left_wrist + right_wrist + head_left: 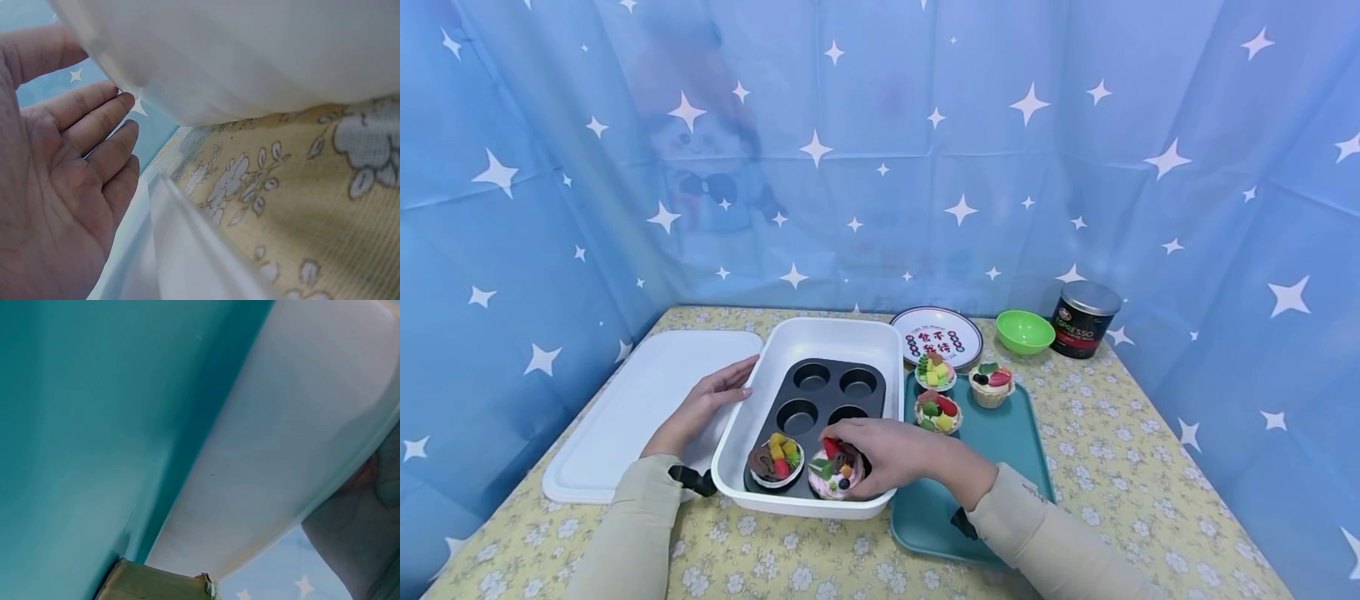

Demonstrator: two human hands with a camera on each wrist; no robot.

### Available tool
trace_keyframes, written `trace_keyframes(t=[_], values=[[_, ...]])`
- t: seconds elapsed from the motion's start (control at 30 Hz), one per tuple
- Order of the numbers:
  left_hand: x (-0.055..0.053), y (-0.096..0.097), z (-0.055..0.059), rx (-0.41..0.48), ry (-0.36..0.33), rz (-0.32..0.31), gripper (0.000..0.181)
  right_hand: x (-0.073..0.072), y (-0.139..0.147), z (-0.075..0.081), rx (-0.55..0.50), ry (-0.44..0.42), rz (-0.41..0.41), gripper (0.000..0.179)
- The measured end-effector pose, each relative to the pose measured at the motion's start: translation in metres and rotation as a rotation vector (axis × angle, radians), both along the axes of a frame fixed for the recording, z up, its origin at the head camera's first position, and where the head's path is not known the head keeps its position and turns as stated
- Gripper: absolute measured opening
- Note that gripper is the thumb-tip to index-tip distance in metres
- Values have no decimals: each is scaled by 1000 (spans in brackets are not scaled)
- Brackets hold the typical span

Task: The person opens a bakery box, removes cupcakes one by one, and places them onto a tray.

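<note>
Setting a cupcake (831, 477) into the muffin pan (827, 402) looks like the step in hand. Your right hand (880, 454) has fingers and thumb curled round it, at the near right of the white bin (805, 503) – whether it is fully seated, you can't tell. Left of it in the bin sits another cake (775, 461). Your left hand (711, 404) lies along the bin's left side, fingers fairly straight, clasping nothing. Three more cakes (937, 412) wait right of the bin, on the teal tray (1011, 446). Next probably calls for letting go gently, lifting straight up – then reaching right of the bin.
</note>
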State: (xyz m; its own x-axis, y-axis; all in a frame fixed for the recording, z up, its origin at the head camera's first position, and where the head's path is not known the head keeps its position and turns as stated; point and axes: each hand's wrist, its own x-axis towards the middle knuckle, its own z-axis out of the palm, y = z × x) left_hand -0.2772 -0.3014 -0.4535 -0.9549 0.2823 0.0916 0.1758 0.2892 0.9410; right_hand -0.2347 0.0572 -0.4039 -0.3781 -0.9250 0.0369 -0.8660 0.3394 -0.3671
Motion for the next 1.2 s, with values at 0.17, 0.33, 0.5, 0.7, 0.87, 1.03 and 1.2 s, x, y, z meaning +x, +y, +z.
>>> trace_keyframes(t=[0.17, 0.33, 0.5, 0.7, 0.87, 1.03, 1.2], values=[[-1, 0, 0, 11, -4, -3, 62, -1, 0, 0, -12, 0, 4, 74], [-1, 0, 1, 19, -11, 0, 63, -1, 1, 0, -25, -5, 13, 74], [-1, 1, 1, 18, -7, -7, 63, -1, 0, 0, -36, -10, 17, 74], [-1, 0, 1, 16, -8, -7, 63, 0, 1, 0, -38, -19, 20, 73], [0, 0, 1, 15, -10, -6, 63, 0, 1, 0, -43, -29, 18, 73], [0, 0, 1, 18, -12, -7, 64, 0, 3, 0, -67, -35, 8, 75], [-1, 0, 0, 17, -13, -6, 63, -1, 4, 4, -78, -32, -27, 79]])
